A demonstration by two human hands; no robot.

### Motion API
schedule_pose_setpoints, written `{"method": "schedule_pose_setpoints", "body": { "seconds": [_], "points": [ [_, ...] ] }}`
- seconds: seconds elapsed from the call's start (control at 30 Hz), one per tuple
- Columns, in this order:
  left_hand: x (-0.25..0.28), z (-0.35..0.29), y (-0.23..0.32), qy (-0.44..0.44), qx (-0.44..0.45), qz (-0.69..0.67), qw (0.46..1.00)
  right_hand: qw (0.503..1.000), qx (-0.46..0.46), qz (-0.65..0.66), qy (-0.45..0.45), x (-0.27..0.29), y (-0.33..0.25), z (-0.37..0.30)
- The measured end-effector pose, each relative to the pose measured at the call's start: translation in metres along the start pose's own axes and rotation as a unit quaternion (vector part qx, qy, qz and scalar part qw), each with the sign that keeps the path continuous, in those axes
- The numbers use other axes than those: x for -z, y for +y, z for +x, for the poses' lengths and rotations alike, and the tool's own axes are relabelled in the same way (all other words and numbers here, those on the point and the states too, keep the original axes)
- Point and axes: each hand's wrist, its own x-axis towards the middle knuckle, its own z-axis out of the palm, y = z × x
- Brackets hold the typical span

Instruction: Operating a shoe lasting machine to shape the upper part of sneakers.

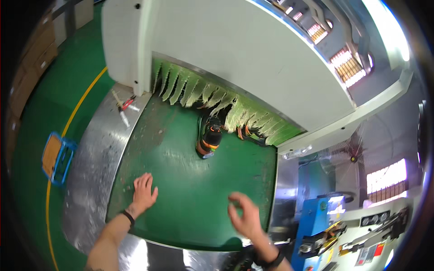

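Note:
My left hand [143,193] lies on the green belt [181,198] near its left edge, with fingers stretched out and nothing held. Over the belt's right part is my right hand [246,217], thumb and fingers bent but apart, with no object between them. Both wrists wear dark bands. Ahead of the hands, a black sneaker with orange trim [209,137] stands on the belt before a fringed green curtain [203,90]. To its right, a second dark sneaker [253,135] sits partly under the strips. Something dark shows behind the curtain's left part, mostly hidden.
A pale machine housing [244,58] rises above the curtain. Metal ledges [97,158] flank the belt; tools with red handles [127,104] lie on the left one. A blue-framed stool [58,158] stands on the floor. Blue machinery [312,217] and a fan [352,158] are at right.

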Motion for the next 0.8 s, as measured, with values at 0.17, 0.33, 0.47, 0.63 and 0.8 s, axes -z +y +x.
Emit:
{"method": "schedule_pose_setpoints", "body": {
  "seconds": [0.17, 0.33, 0.47, 0.63, 0.8],
  "points": [
    [0.014, -0.001, 0.011, -0.023, 0.028, 0.02, 0.999, 0.951, 0.161, -0.263, -0.013, -0.017, 0.139, 0.222],
    [-0.006, 0.013, 0.008, -0.031, 0.015, -0.006, 0.999, 0.842, -0.144, -0.485, -0.188, -0.04, 0.17, 0.353],
    [0.007, 0.007, -0.002, -0.018, 0.018, 0.024, 0.999, 0.848, 0.0, -0.506, -0.154, -0.066, 0.159, 0.34],
    [0.002, 0.016, 0.006, -0.019, -0.004, 0.032, 0.999, 0.894, -0.103, -0.352, -0.258, -0.052, 0.163, 0.22],
    [0.009, 0.007, 0.011, -0.019, 0.0, 0.058, 0.998, 0.899, -0.261, -0.068, -0.346, -0.052, 0.123, 0.215]
  ]
}}
